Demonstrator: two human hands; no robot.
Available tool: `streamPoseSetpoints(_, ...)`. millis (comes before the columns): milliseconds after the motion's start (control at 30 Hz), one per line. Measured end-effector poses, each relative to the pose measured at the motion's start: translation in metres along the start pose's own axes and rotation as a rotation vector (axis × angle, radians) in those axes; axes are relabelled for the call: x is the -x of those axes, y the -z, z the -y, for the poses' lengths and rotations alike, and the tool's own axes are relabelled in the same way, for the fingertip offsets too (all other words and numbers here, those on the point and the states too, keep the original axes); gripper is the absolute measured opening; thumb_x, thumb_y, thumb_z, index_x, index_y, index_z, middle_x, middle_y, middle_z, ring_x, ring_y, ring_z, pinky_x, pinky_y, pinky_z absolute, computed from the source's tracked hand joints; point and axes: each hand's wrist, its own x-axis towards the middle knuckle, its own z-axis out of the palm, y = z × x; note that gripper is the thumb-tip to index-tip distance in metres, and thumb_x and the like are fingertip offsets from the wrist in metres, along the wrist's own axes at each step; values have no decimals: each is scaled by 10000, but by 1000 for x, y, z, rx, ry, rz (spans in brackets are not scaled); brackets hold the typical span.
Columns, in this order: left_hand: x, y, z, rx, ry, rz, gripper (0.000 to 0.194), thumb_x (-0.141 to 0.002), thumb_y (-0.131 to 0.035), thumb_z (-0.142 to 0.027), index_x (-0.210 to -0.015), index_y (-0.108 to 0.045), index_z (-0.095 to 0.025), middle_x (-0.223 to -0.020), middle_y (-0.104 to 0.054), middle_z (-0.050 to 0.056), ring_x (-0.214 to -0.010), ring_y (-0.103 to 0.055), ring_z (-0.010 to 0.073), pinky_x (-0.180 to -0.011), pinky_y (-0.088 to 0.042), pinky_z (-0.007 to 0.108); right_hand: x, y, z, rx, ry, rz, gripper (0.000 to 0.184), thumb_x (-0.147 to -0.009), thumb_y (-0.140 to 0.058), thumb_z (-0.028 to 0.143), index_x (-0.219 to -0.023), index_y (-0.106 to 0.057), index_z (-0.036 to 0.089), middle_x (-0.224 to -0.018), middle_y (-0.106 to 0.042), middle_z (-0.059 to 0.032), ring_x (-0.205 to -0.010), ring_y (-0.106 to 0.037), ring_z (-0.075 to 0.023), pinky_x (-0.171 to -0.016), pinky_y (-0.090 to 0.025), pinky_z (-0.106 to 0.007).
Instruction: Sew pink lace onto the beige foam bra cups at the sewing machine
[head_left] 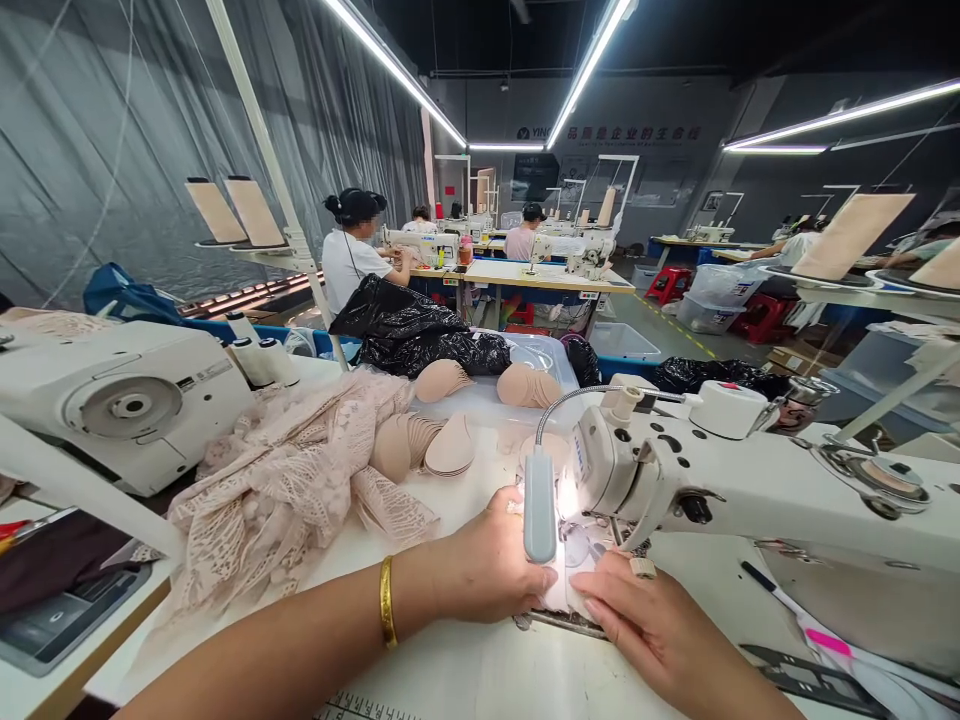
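Under the needle area of a white sewing machine (660,470) lies a small light pink fabric piece (556,594). My left hand (484,560), a gold bangle at its wrist, grips the piece from the left, thumb pressed down on it. The grey lamp head (539,510) hides some of its fingers. From the right, my right hand (637,605) holds the same fabric with thumb and fingertips close together beside the presser foot. The fabric's far part is lost in the lamp's glare and behind the machine head.
Beige lace fabric (300,480) is heaped on the left. Stacked beige cup pads (450,445) sit behind my left hand, near black plastic bags (435,335). A white tool with a pink band (829,642) lies at right. A person (352,255) sews ahead.
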Motion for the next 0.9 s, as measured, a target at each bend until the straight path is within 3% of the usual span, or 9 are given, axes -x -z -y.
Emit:
streamPoseSetpoints(200,4,3,-8,-62,-123,-8,201,-1060,-588,-284,-890,-629,-185,-962,-712,31,-941,-597,249,-1019,-389,541,-1,-1,6,39,13,100,265,-1116,-491,263,-969,-710,287,-838,-638,-10,-741,-625,-200,-679,-536,-317)
streamPoseSetpoints(333,2,-1,-9,-93,-97,-31,223,-1072,-546,-268,-885,-627,-179,-890,-685,27,-893,-583,235,-1079,-390,575,0,-8,1,94,-34,120,306,-1135,-426,268,-1007,-704,272,-886,-650,-30,-788,-638,-218,-655,-534,-327)
streamPoseSetpoints(500,-10,0,-8,-40,-1,-38,238,-1008,-535,-160,-773,-567,-186,-795,-626,16,-759,-512,180,-1113,-401,559,0,-15,-4,143,-74,77,306,-1121,-397,243,-1084,-698,290,-868,-668,-23,-759,-659,-224,-638,-562,-327)
streamPoseSetpoints(667,-18,-1,2,9,48,-52,259,-1063,-453,-187,-861,-616,-195,-957,-713,65,-923,-590,242,-1184,-359,599,-2,-23,-9,199,-111,-57,326,-1117,-402,286,-1170,-724,301,-824,-697,-29,-718,-687,-240,-602,-588,-336)
streamPoseSetpoints(900,-15,-21,23,101,47,-45,156,-1061,-563,-233,-966,-676,-181,-1086,-770,86,-1078,-665,288,-1110,-380,545,-1,-30,-18,219,-125,-138,330,-1120,-423,328,-1215,-739,314,-932,-788,-40,-825,-768,-256,-679,-638,-359)
